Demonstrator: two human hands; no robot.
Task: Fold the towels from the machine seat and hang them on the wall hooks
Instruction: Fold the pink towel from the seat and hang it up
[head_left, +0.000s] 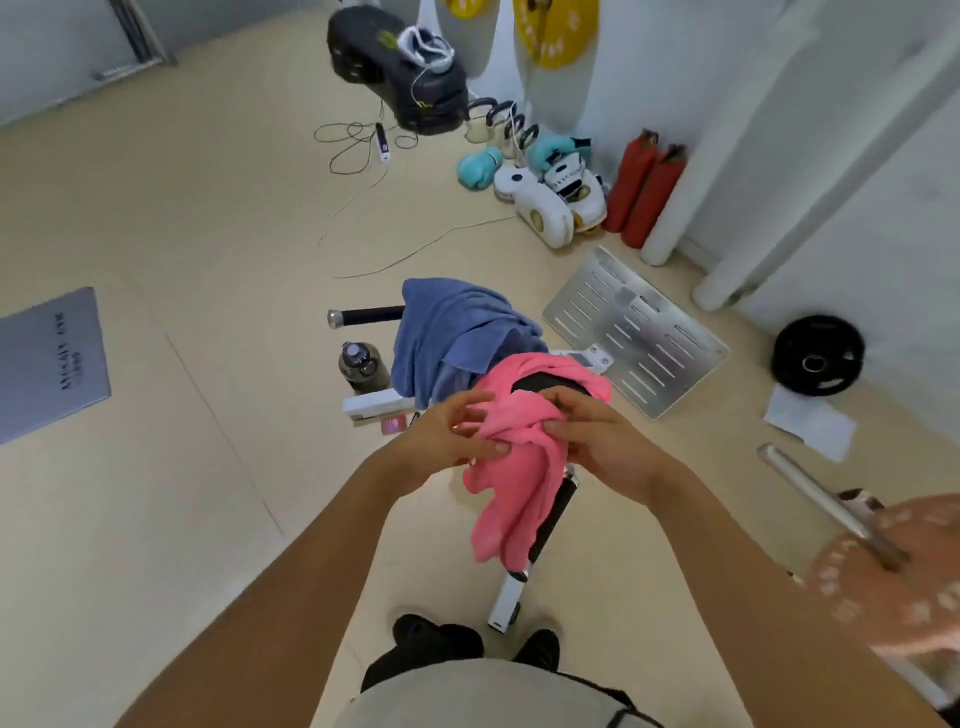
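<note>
A crumpled pink towel (519, 488) hangs bunched between my two hands above the machine, its lower part drooping toward the floor. My left hand (447, 436) pinches its left side with thumb and fingers. From the right, my right hand (597, 441) grips the same bunch. A blue towel (457, 332) lies draped over the machine seat just beyond, partly under the pink one. A bit of the black seat pad (545, 384) shows through the pink cloth. No wall hooks are in view.
The machine's white frame (506, 603) and black handle (369, 315) lie below and left. A dark water bottle (361, 366) stands beside the seat. A metal footplate (634, 327), black weight plate (818, 356), boxing gloves (550, 192) and red cylinders (644, 187) sit toward the right wall.
</note>
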